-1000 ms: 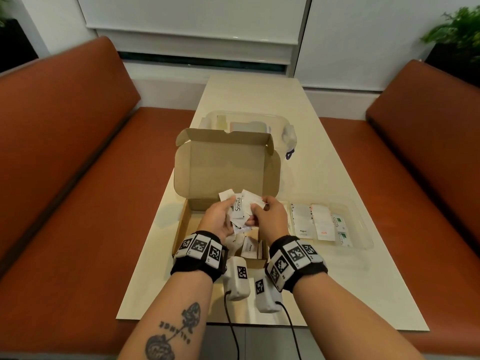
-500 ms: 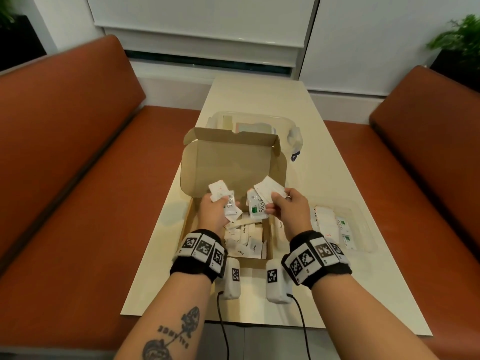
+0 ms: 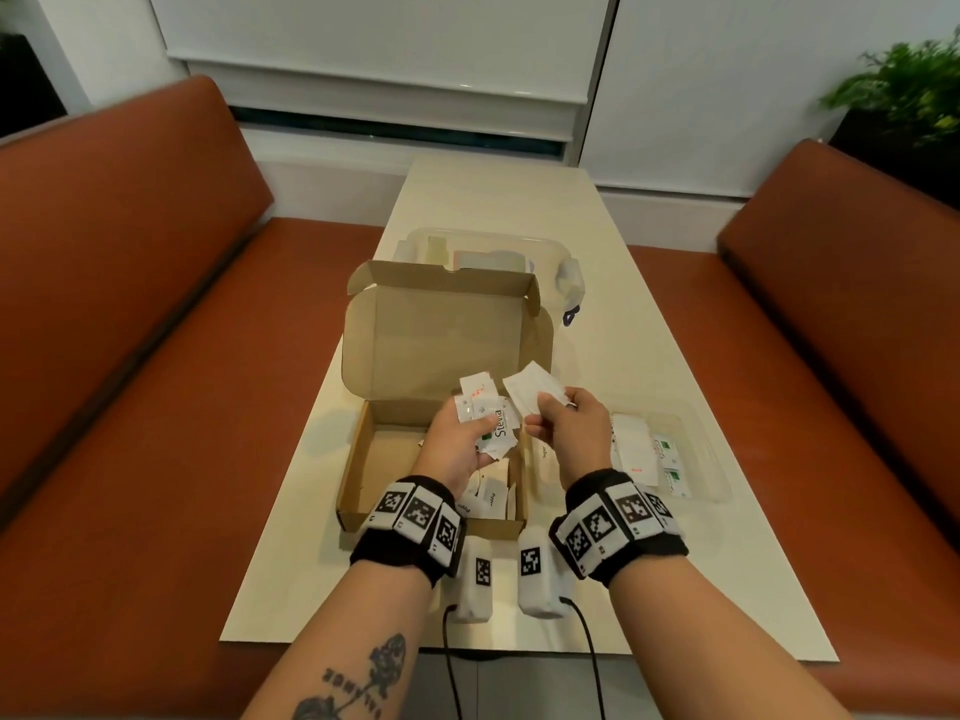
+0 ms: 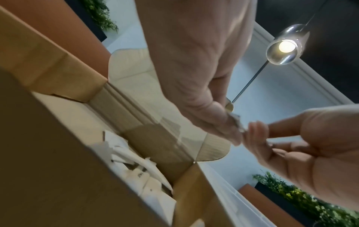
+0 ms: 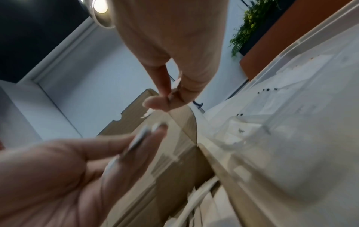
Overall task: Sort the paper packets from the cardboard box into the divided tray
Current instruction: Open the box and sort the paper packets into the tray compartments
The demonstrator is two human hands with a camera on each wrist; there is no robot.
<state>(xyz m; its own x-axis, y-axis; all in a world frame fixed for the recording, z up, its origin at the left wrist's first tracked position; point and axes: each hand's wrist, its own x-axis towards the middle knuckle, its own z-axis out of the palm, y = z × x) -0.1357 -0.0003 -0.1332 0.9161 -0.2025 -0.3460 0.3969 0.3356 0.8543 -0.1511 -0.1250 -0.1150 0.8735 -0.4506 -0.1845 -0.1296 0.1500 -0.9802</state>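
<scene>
Here, from the head camera, your left hand (image 3: pixel 457 443) grasps a fan of paper packets (image 3: pixel 485 415) over the open cardboard box (image 3: pixel 363 459); the nearest one reads "Stevia", its long axis running from lower left up toward the far right, and another behind it carries red print too small to read. Your right hand (image 3: pixel 574 433) pinches plain white packets (image 3: pixel 532 389) by their near end, their long axis tilting up and away to the left. More packets lie loose in the box's near right corner. The clear divided tray (image 3: pixel 711 459) sits just right of the box, with white packets and green-marked ones in separate compartments.

From the left wrist, your left fingers (image 4: pixel 223 122) close on a packet edge, with the right hand close beside; loose packets (image 4: pixel 139 172) lie in the box below.

From the right wrist, thumb and forefinger (image 5: pixel 161 86) nip a packet edge-on; the tray wall (image 5: pixel 291 138) runs alongside, blurred.
</scene>
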